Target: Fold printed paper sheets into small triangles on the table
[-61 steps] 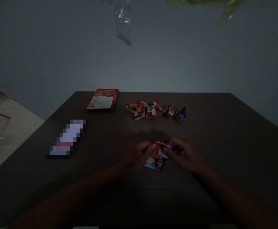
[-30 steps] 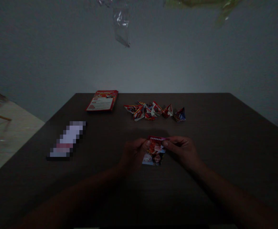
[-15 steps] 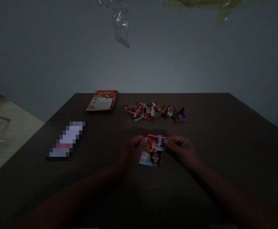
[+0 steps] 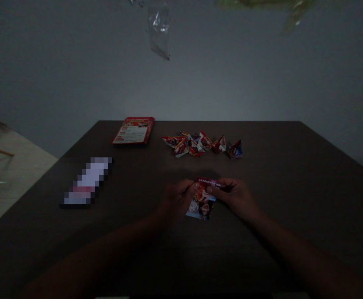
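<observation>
A small printed paper sheet [image 4: 202, 203], red at the top with a picture below, is held just above the dark table [image 4: 293, 187] in front of me. My left hand [image 4: 177, 197] pinches its upper left edge. My right hand [image 4: 234, 195] pinches its upper right edge, the thumb reaching onto the sheet's face. Both hands are closed on the sheet. The room is dim.
Several folded paper triangles [image 4: 200, 144] lie in a row at the far middle of the table. A stack of red printed sheets [image 4: 134, 130] sits at the far left. A blurred rectangular object [image 4: 87, 182] lies on the left side. A clear plastic scrap [image 4: 159, 29] hangs above.
The sheet has been shifted slightly between my hands. My right thumb has moved left onto the sheet's upper part. The sheet sits a little lower than half a second ago.
</observation>
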{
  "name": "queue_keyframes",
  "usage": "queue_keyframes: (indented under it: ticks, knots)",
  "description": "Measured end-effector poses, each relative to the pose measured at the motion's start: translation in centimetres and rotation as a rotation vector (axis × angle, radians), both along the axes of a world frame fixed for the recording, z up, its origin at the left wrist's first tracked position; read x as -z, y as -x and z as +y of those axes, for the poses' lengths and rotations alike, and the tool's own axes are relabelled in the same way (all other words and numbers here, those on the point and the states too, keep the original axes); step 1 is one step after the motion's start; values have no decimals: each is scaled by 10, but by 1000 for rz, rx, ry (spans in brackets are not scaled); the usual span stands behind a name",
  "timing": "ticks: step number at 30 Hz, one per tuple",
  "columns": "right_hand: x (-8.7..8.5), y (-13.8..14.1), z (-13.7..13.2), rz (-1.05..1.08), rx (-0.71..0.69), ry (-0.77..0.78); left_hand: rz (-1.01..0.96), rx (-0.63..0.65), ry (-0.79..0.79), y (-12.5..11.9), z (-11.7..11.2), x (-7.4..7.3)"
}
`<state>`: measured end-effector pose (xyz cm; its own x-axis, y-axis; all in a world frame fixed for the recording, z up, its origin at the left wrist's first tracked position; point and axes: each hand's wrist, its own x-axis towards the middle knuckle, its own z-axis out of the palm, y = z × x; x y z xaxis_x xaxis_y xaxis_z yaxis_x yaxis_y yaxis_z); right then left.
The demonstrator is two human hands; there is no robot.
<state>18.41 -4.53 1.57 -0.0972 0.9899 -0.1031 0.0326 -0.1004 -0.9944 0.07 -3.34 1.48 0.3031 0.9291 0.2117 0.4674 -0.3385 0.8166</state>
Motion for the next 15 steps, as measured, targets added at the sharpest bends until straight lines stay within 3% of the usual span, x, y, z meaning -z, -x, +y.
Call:
queue_keyframes:
  ticks: [8,15]
  knots:
    - [-4,-7,-2,62,-73,32,4,-33,26,3,4,-1]
    - [-1,-7,-1,-27,-79,-32,-120,0,114,3,5,0]
